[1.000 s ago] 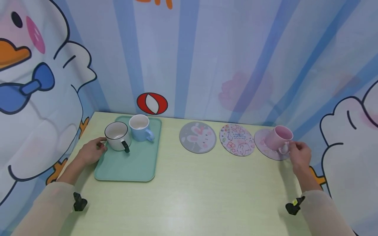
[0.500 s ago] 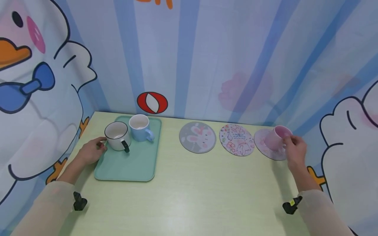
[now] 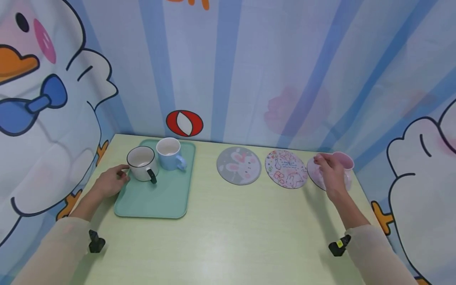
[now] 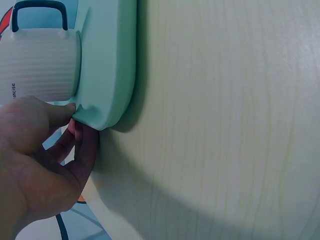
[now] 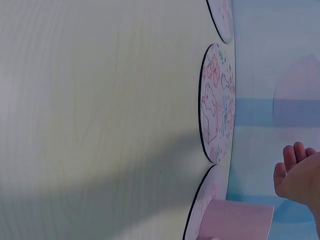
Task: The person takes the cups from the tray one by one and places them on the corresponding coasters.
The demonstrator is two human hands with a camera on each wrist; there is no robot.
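My left hand (image 3: pixel 112 182) holds the left edge of the green tray (image 3: pixel 153 202), thumb over the rim and fingers beneath it in the left wrist view. On the tray stand a white mug (image 3: pixel 140 164) with a black handle and a light blue mug (image 3: pixel 168 154). At the right, a pink mug (image 3: pixel 343 159) sits upright on a pinkish round coaster (image 3: pixel 314 171). My right hand (image 3: pixel 333 176) is in front of this mug and hides much of it in the head view. In the right wrist view, its fingers are loosely bent, holding nothing, apart from the mug.
A grey bunny coaster (image 3: pixel 238 166) and a floral coaster (image 3: pixel 286 169) lie in a row left of the pink mug. The pale wooden table (image 3: pixel 231 233) meets a blue striped curtain (image 3: pixel 242 71) at its back edge.
My right hand has let go of the pink mug's handle and moved left across the front of the mug. The left hand, the tray and its mugs stay put.
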